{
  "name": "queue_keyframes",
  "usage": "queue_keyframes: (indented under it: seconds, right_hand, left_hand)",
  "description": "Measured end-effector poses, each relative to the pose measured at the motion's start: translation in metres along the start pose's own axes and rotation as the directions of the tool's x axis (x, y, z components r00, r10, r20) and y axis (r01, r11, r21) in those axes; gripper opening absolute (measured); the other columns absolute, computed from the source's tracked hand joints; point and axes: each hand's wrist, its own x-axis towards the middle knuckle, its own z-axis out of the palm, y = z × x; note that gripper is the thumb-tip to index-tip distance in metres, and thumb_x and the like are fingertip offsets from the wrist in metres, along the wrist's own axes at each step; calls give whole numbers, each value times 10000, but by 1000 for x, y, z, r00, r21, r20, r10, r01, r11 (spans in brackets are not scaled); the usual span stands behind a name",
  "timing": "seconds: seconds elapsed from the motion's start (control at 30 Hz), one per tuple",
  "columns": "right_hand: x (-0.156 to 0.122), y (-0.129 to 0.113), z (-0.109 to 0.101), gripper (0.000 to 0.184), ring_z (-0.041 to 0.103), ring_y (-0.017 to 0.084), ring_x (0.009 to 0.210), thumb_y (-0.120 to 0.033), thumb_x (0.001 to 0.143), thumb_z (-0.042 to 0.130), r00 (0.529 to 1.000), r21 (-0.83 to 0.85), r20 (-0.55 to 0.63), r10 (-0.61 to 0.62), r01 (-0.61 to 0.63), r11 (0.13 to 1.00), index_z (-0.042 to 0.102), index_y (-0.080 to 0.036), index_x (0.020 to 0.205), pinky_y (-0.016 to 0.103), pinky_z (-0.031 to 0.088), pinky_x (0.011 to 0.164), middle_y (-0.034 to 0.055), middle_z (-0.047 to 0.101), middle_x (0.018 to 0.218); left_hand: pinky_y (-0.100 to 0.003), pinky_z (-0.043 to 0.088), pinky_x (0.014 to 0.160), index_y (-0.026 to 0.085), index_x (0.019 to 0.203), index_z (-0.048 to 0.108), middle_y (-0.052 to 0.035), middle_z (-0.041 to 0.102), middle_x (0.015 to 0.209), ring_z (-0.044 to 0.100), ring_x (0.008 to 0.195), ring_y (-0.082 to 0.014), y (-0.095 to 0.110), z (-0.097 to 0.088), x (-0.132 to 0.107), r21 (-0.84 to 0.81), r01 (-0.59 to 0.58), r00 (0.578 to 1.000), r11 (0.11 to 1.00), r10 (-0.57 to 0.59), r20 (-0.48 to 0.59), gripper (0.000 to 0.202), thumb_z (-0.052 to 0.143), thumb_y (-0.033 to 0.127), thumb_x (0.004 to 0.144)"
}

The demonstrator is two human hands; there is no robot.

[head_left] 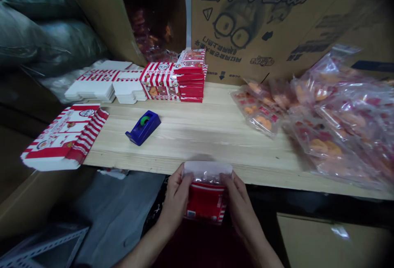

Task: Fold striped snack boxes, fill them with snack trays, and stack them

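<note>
Now bagged red-striped carton (205, 202), long axis toward table (197, 136), clasped by left hand (175, 202), right hand (241, 208).

The hands (175, 202) partly hide the bagged red-and-white box (205, 206), its small print too blurred to read

Red-and-white striped box (205, 203), blue tape dispenser (148, 130)

two hands (175, 200), one clear bag (207, 172) between them, one blue tape dispenser (143, 127), one loose flat carton (64, 136), four carton stacks (191, 83), two big cardboard boxes (271, 26), two grey sacks (40, 40), filled plastic bags (326, 140) too many to count
</note>
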Motion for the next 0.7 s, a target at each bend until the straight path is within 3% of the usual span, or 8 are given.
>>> queue_keyframes:
  seconds: [0.1,0.2,0.33,0.43,0.57,0.7]
  right_hand:
    - [6,9,7,336,742,301,950,-502,863,703,988,137,47,146,-151,979,731,-237,1068,419,598,813,59,804,972]
    - [10,11,10,252,746,275,863,-434,795,759,986,183,80,148,-160,970,736,-231,943,378,580,768,34,804,875]
    - [12,9,5,229,746,262,810,-395,761,773,988,227,72,135,-148,963,733,-227,913,358,571,742,12,805,836]
    - [11,12,0,253,749,266,837,-381,773,764,990,229,55,132,-141,963,735,-225,970,365,571,763,11,811,869]
    - [10,13,-3,258,753,278,899,-389,782,766,989,248,30,143,-146,958,731,-249,996,389,577,819,0,812,872]
    - [10,7,-5,406,749,317,985,-589,878,600,990,240,101,99,-121,963,767,-241,1005,458,575,887,51,815,897]
  left_hand:
    - [-276,496,665,183,1049,757,-38,785,909,679,746,-211,-24,-7,0,-84,85,996,993,-88,-32,260,628,332,880]
    - [-263,475,649,168,971,770,-14,777,807,659,662,-181,-29,-14,1,-136,122,991,983,-127,-32,208,683,276,815]
    - [-339,515,884,193,1180,737,-61,800,1014,726,934,-240,-20,-24,-3,-245,220,968,944,-181,173,358,680,434,922]
    - [-395,486,1002,176,1167,743,-103,790,1110,711,1079,-282,-21,-31,-3,-334,257,954,907,-182,238,433,652,531,937]
    - [-363,485,976,149,1112,766,-104,797,1090,724,1029,-262,-26,-32,7,-306,241,963,921,-188,190,316,786,315,844]
    - [-293,509,783,120,974,794,-72,797,882,709,776,-191,-22,-32,18,-257,250,963,934,-211,169,233,760,194,755]
